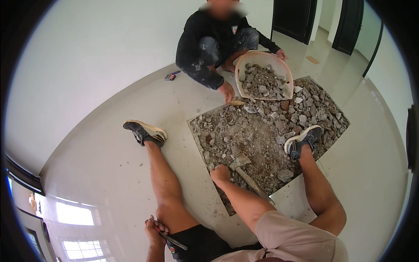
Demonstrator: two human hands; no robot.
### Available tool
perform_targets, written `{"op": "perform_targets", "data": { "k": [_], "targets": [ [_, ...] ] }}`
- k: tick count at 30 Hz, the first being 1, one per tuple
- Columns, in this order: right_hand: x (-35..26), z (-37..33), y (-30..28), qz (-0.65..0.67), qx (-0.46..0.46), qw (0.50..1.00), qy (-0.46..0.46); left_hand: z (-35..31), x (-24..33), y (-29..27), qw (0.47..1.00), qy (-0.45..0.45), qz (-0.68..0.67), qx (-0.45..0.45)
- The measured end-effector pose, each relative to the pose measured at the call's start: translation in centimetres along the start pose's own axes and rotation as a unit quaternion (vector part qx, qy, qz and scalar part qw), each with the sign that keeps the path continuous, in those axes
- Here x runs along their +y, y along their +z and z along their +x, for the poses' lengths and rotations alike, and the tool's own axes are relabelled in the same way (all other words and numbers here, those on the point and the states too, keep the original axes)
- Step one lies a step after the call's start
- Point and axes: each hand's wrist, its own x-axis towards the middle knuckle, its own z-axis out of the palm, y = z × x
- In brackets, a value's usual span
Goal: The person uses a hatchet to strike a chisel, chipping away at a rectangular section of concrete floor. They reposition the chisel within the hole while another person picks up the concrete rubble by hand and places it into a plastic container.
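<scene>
My left hand (156, 229) is closed around a dark, slim metal bar (176, 243), resting by my left thigh. My right hand (219, 174) reaches down to the left border of a broken-up floor patch (257, 135), its fingers curled in beside a small grey lump (211, 167). Whether they grip that lump is hidden. Just right of this hand lies a hammer (251, 177) on the rubble, its metal head toward the middle and its wooden handle slanting toward me. Nobody holds the hammer.
Across the patch squats a co-worker (214, 48), one hand near a wooden-handled tool (237, 103), the other beside a pale plastic scoop-shaped basin (288, 89) of rubble. My shoes flank the patch, the right one (303, 142) on rubble. A small box (170, 77) lies near the wall.
</scene>
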Motion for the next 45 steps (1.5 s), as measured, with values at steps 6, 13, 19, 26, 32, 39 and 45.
{"op": "perform_targets", "data": {
  "k": [6, 13, 19, 26, 32, 39, 45],
  "targets": [
    [-0.1, -0.3, -1.2, 0.01, -0.027, 1.0, -0.002, 0.0, -0.2, 0.0, 1.0, -0.004, -0.003, -0.009],
    [0.0, 1.2, -1.5, 0.016, -0.101, 0.993, 0.05, 0.1, -0.5, 0.0, 1.0, -0.019, -0.009, -0.013],
    [0.8, 1.7, -0.6, 0.018, -0.141, 0.989, 0.031, -0.2, -0.1, 0.4, 1.0, 0.002, -0.003, 0.003],
    [-0.3, -0.1, -1.8, 0.008, -0.116, 0.993, 0.011, -0.3, 0.2, 0.3, 1.0, -0.008, -0.006, 0.011],
    [0.8, -1.0, -0.2, 0.045, 0.033, 0.997, -0.049, -0.4, 0.2, 0.6, 1.0, 0.001, -0.008, 0.005],
    [2.1, -1.9, 0.1, 0.086, 0.122, 0.988, -0.031, -0.5, 0.2, 0.5, 0.999, -0.009, -0.022, 0.023],
    [4.8, 0.1, -4.4, 0.151, 0.126, 0.98, -0.027, 0.2, -0.3, 0.4, 1.0, -0.008, 0.005, -0.013]
  ]
}}
